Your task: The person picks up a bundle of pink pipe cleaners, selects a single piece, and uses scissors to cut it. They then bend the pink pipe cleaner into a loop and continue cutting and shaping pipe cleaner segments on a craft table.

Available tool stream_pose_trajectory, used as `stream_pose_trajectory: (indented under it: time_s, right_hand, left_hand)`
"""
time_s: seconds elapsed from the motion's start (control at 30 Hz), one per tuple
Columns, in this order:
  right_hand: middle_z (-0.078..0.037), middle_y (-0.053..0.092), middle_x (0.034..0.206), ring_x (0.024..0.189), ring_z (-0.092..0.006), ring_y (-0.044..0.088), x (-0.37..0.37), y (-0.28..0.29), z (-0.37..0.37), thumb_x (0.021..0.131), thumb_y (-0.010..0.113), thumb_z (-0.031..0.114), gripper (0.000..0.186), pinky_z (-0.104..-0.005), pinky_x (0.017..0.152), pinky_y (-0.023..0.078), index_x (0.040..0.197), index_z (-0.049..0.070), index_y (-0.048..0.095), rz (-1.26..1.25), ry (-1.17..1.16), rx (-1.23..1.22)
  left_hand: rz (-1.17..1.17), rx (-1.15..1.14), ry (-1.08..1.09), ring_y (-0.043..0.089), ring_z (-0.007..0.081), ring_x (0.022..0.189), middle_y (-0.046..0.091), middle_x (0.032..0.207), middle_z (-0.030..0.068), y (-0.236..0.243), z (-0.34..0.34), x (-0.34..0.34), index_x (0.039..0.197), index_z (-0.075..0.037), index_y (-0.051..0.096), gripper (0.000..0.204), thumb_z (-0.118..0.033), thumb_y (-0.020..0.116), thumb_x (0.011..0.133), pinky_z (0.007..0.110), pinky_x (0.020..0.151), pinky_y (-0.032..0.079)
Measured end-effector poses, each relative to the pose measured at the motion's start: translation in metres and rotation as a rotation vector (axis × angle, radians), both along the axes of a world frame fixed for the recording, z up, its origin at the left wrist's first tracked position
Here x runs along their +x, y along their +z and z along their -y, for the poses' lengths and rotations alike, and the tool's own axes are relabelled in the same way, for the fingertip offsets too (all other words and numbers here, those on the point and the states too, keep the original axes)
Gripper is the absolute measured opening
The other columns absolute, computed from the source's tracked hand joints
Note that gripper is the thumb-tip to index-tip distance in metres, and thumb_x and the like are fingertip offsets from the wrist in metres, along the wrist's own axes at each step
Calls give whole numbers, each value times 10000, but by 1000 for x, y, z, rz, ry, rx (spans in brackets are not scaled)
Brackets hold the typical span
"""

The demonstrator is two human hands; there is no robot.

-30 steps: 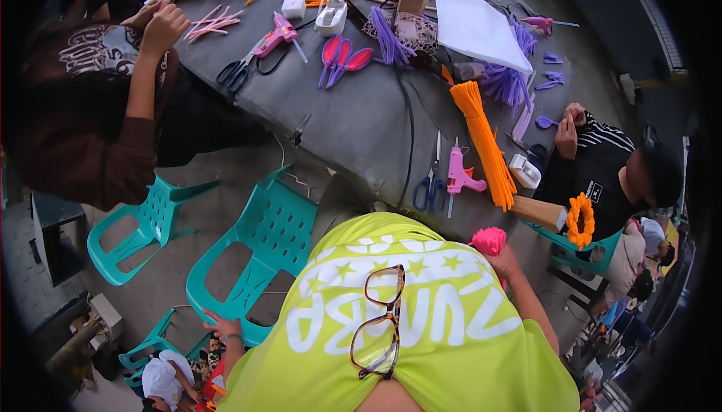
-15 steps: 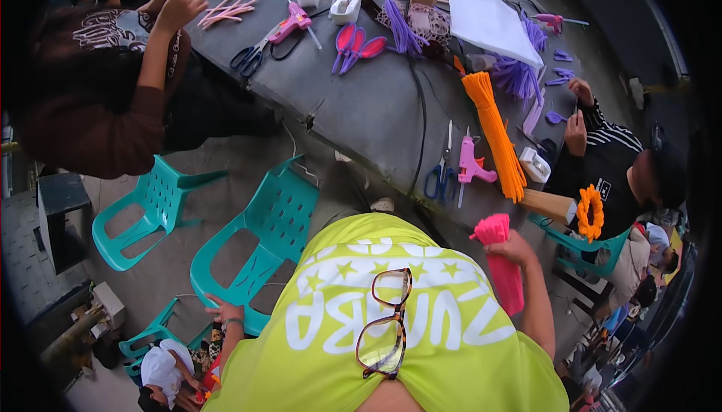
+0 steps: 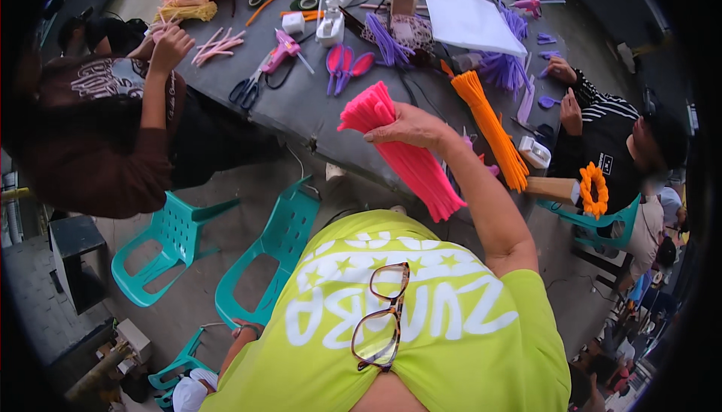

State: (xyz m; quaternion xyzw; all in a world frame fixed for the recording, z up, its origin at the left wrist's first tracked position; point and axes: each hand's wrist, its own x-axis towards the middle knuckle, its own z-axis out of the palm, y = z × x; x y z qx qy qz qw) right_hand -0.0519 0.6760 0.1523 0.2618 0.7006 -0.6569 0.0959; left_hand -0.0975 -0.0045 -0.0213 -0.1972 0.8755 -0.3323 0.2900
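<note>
A hot-pink bundle of pipe cleaners point(image 3: 414, 164) is gripped in my right hand point(image 3: 414, 124), raised over the near edge of the table. The bundle tilts, its frayed top toward the upper left. Beyond it lies an orange bundle of pipe cleaners point(image 3: 489, 130). A pink glue gun near my forearm is mostly hidden by it. Low on the left, my left hand point(image 3: 247, 327) is at the seat edge of a green plastic chair point(image 3: 274, 239). Its fingers are small and partly hidden, so whether it grips the chair is unclear.
On the grey table point(image 3: 301, 115) are scissors point(image 3: 244, 92), a pink glue gun point(image 3: 283, 51), purple pipe cleaners point(image 3: 387, 39), a white sheet point(image 3: 474, 21) and a tape dispenser point(image 3: 535, 152). One person point(image 3: 98, 133) works at left, another point(image 3: 602, 141) at right. A second green chair point(image 3: 169, 239) stands left.
My right hand has lifted the pink bundle from beside my body up and left over the table edge. My left hand has shifted slightly down and right, against the chair.
</note>
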Motion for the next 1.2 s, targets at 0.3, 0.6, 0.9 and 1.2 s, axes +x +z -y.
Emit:
stream_pose_trajectory:
  time_s: [0.3,0.6,0.9,1.2]
  right_hand:
    - [-19,644,1046,981,-127,593,-58,-28,10,778,818,297,544,-313,898,475,1225,93,582,20,-126,-230]
    - [-10,681,1055,977,-108,594,-72,-35,39,770,819,184,450,-297,919,462,1171,81,641,-17,-79,-395]
    - [-19,692,955,890,-120,610,-62,-36,33,732,806,236,409,-303,870,484,1081,68,673,29,-115,-445]
    - [-46,662,985,902,-146,605,-49,-41,45,668,806,184,509,-302,865,482,1121,44,621,119,-31,-359]
  left_hand:
    - [813,574,-452,658,223,898,614,986,233,59,-193,-157,1066,-39,566,244,-175,567,864,342,790,528]
    - [1119,1885,-21,564,194,1165,548,1343,104,125,-470,-224,1473,-31,336,936,-78,847,690,340,990,470]
    - [1190,2114,549,510,268,1276,543,1347,168,131,-534,-173,1379,-22,407,840,-7,774,624,386,1086,408]
    - [979,2166,873,648,277,967,617,956,89,135,-550,-169,1137,-81,465,436,42,638,756,479,949,524]
